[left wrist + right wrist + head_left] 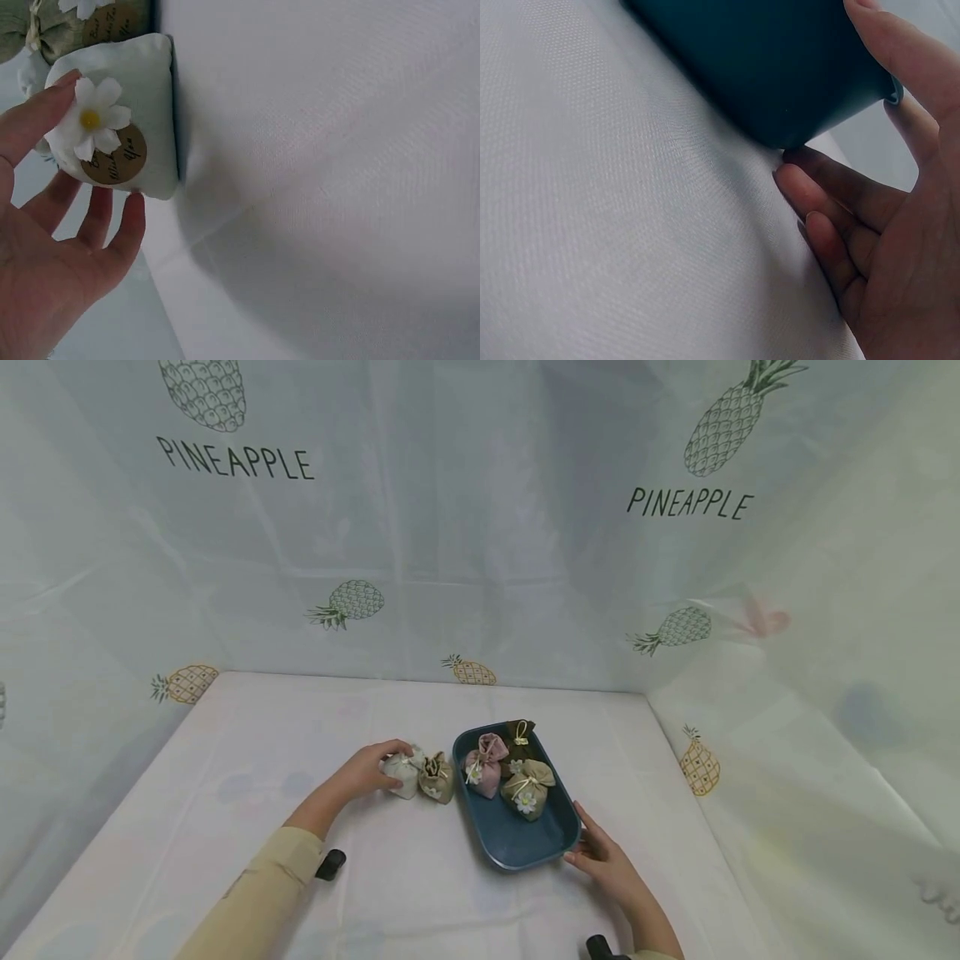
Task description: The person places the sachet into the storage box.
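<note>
- We see a table (pixel 412 889) under white cloth; its far edge meets a pineapple-print curtain (pixel 480 518), and bare cloth runs left of the left hand and along the near side.
- Set slightly right of centre, we have a blue tray (pixel 517 842), rectangular with rounded corners and a raised rim, its far end turned a little left. Its blue floor shows at the near end.
- Our right hand (pixel 613 870) is on the tray's near right corner, thumb apart from the fingers with the corner between them, holding it.
- Our left hand (pixel 369 770) grips a white pouch (pixel 154 79) left of the tray, thumb across its face, fingers round its edge.
- Between that pouch and the tray stands a tan pouch (pixel 436 787), its mouth gathered.
- Inside the tray we count an olive-beige pouch (pixel 537 785) on the right, a pink pouch (pixel 487 770) on the left and a dark brown pouch (pixel 519 750) at the far end.
- On the white pouch we notice a yellow-centred white flower (pixel 90 118) partly over a round brown label (pixel 133 159).
</note>
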Demonstrator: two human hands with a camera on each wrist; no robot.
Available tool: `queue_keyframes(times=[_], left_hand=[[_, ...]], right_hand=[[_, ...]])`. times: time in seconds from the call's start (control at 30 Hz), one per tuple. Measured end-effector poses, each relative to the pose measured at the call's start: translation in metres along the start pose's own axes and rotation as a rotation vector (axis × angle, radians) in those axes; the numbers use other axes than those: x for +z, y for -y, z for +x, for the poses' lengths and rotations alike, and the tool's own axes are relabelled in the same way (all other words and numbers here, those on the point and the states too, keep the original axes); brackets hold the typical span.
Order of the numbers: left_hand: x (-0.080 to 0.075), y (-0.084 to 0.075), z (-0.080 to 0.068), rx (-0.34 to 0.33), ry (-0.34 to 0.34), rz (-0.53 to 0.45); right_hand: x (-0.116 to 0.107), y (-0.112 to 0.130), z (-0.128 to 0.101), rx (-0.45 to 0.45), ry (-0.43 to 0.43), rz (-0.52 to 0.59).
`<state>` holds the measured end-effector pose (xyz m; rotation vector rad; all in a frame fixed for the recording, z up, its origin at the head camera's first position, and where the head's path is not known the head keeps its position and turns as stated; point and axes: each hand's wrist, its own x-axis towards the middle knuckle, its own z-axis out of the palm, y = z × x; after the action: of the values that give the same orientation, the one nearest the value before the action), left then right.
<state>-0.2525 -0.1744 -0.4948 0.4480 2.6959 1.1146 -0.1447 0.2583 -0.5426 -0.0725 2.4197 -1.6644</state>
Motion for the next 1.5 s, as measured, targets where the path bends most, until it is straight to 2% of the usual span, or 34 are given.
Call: queue_keyframes(times=[0.2,0.37,0.53,0.7,0.9,1.2,1.33,1.5], left_hand=[[0.005,-0.004,-0.001,-0.051,-0.025,0.003],[0.007,-0.003,-0.004,-0.101,-0.078,0.007],[0.006,-0.003,-0.010,-0.123,-0.117,0.035],[-0.001,-0.010,-0.015,-0.110,-0.152,0.036],[-0.015,-0.029,-0.017,-0.063,-0.190,-0.009],[-0.026,-0.067,-0.019,-0.054,-0.217,-0.054],[-0.024,-0.088,-0.019,-0.021,-0.216,-0.088],[-0.011,-0.109,-0.017,0.038,-0.207,-0.103]], right_hand=[[0.000,0.001,-0.001,0.008,-0.010,0.006],[0.001,0.002,0.000,0.011,-0.009,0.012],[0.001,0.001,0.000,0.002,-0.005,0.019],[0.000,0.001,0.000,0.005,-0.010,0.026],[-0.001,0.002,0.000,0.009,-0.008,0.023],[0.000,0.002,-0.002,0.006,-0.003,0.024],[-0.001,0.002,-0.002,0.017,-0.007,0.030],[0.000,0.001,-0.001,0.025,-0.019,0.033]])
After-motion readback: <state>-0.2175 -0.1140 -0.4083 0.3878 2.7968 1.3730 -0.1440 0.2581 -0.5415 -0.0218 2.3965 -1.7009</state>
